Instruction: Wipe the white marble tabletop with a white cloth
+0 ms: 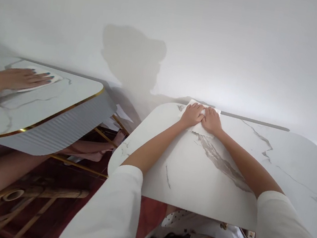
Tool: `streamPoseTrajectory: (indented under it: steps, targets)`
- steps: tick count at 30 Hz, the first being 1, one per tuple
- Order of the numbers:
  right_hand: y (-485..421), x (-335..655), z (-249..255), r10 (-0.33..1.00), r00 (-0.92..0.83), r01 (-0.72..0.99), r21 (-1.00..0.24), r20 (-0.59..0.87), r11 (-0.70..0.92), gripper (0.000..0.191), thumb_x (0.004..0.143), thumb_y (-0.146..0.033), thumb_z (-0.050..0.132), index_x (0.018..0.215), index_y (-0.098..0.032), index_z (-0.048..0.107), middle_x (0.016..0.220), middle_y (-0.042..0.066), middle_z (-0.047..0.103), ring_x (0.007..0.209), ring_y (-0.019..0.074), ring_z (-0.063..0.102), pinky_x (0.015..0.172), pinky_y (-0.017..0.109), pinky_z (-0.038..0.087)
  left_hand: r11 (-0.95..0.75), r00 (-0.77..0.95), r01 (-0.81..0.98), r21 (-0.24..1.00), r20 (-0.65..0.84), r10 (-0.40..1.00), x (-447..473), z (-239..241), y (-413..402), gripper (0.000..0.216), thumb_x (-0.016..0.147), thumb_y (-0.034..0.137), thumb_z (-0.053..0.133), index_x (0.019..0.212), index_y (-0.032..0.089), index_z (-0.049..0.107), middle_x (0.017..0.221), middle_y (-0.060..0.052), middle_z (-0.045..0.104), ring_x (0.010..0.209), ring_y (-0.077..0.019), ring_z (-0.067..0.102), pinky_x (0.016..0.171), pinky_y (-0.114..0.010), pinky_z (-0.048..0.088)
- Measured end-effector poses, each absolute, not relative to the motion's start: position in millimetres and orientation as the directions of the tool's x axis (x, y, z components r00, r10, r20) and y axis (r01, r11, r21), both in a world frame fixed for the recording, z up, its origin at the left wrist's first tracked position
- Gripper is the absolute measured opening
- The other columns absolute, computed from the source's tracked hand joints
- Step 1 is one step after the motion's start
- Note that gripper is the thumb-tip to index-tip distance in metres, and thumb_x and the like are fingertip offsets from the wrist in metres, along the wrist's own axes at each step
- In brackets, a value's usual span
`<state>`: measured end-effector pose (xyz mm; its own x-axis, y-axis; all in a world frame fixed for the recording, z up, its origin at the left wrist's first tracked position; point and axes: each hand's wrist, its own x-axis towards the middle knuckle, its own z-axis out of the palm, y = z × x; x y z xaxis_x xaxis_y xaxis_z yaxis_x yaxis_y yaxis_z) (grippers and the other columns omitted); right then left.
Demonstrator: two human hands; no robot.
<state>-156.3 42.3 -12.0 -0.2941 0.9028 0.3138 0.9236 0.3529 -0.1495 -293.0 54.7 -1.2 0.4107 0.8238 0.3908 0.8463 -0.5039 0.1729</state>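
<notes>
A thin white wipe (205, 133) lies spread near the far edge of a white marble-patterned table (175, 165). Both of my arms reach forward over the tabletop to it. My left hand (192, 115) rests palm down on the wipe, its fingers laid out flat. Beside it, my right hand (212, 120) presses on the same wipe in the same way, the two thumbs meeting in the middle. Whether the wipe is paper or cloth, I cannot tell.
A pale wall (246, 48) stands right behind the table. To the left is a second marble-patterned table (44, 106) with a gold edge, where another person's hand (24, 79) lies on a white wipe. Below it are that person's legs and a wooden chair frame (34, 192).
</notes>
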Motion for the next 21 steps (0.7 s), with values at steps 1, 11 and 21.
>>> streamPoseTrajectory:
  steps: [1,11,21]
  targets:
    - [41.6,-156.7,-12.3,0.904,-0.290,0.926,-0.147,0.315,0.348,0.054,0.090,-0.023,0.030,0.139,-0.003,0.036,0.147,0.020,0.038,0.135,0.0310,0.032,0.106,0.045,0.027,-0.503,0.412,0.847,0.171,0.387,0.825,-293.2,-1.0,53.9,0.040,0.084,0.021,0.039,0.121,0.018,0.053,0.125,-0.009,0.059,0.122,-0.0260,0.045,0.102,-0.040,0.033]
    - [-23.7,-160.9,-13.4,0.897,-0.272,0.925,-0.162,0.347,0.343,0.052,0.089,-0.022,0.030,0.137,-0.004,0.039,0.145,0.021,0.040,0.134,0.0325,0.034,0.106,0.048,0.029,-0.514,0.439,0.841,0.170,0.341,0.831,-300.4,-2.6,-3.6,0.046,0.087,0.023,0.036,0.131,0.018,0.049,0.139,-0.005,0.050,0.134,-0.0251,0.036,0.111,-0.042,0.027]
    - [-132.8,-169.5,-6.8,0.913,-0.305,0.914,-0.185,0.269,0.360,0.055,0.090,-0.024,0.032,0.141,-0.004,0.037,0.149,0.018,0.036,0.138,0.0307,0.030,0.112,0.046,0.025,-0.479,0.444,0.864,0.158,0.211,0.871,-315.0,3.1,-114.4,0.051,0.090,0.028,0.032,0.139,0.014,0.042,0.148,-0.007,0.040,0.140,-0.0289,0.028,0.113,-0.048,0.025]
